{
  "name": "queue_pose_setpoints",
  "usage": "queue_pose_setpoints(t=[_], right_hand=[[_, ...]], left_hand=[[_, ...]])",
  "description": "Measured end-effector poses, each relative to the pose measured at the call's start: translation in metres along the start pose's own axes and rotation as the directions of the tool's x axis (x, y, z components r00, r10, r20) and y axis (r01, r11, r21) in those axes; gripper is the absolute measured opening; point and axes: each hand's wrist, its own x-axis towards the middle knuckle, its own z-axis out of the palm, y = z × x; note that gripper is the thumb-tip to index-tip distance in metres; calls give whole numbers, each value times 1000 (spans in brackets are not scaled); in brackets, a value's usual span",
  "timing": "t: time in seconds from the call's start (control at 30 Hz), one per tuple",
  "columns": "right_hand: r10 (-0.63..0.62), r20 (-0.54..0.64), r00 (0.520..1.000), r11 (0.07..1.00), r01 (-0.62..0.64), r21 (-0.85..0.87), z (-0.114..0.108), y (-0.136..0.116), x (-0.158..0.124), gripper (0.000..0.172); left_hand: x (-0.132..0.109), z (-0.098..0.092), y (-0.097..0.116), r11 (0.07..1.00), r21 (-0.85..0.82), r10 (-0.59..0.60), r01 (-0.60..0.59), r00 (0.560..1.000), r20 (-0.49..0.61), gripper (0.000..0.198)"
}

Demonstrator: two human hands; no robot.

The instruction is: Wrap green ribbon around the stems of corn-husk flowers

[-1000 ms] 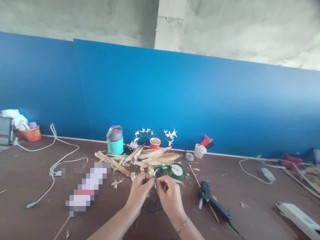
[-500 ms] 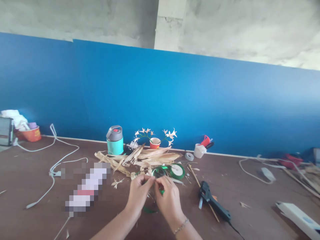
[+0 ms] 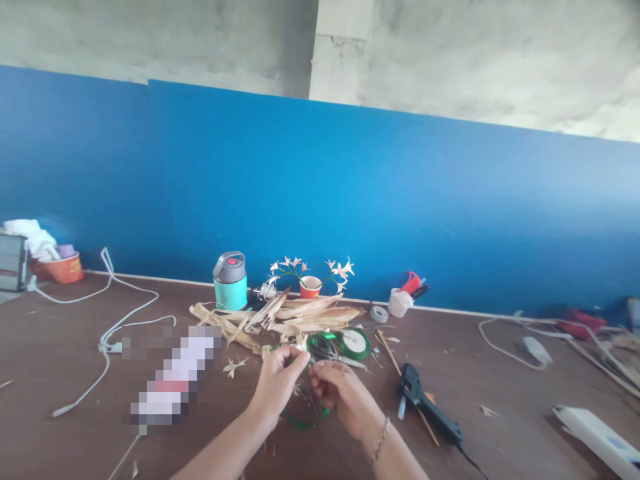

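My left hand [image 3: 277,383] and my right hand [image 3: 343,393] meet over the brown table [image 3: 75,440], fingertips pinched together. Between them they hold a thin stem wrapped with green tape [image 3: 303,422], whose loose end loops down below the hands. A small pale husk flower sits at my left fingertips. Just beyond the hands lie a roll of green tape [image 3: 355,343] and scissors [image 3: 330,350]. A pile of dried husk strips [image 3: 295,317] spreads behind them.
A black glue gun [image 3: 425,403] lies to the right with its cord. A teal flask [image 3: 231,281], a red cup of finished flowers [image 3: 310,283], a white cup [image 3: 399,301] and a tape ring stand at the blue wall. White cables run left and right.
My right hand has turned outward and dropped slightly, pulling the green tape into a longer loop under the hands. My left hand keeps its pinch in about the same place.
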Motion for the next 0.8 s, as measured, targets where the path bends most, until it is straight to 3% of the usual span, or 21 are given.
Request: queue_pose_setpoints(t=[0.23, 0.43, 0.63, 0.8], right_hand=[[-12, 27, 1000, 1000, 12, 6, -1, 1, 1, 22], [-85, 20, 996, 992, 86, -93, 0, -6, -3, 27], [-149, 17, 989, 964, 149, -219, -1, -13, -7, 30], [-113, 16, 993, 981, 114, -160, 2, -13, -9, 27]], left_hand=[[1, 0, -3, 998, -49, -20, 25, 995, 99, 26], [1, -3, 3, 1000, -6, 5, -4, 994, 112, 26], [4, -7, 5, 989, 99, 99, -113, 986, 133, 23], [5, -9, 2, 982, 124, 124, -142, 982, 145, 24]])
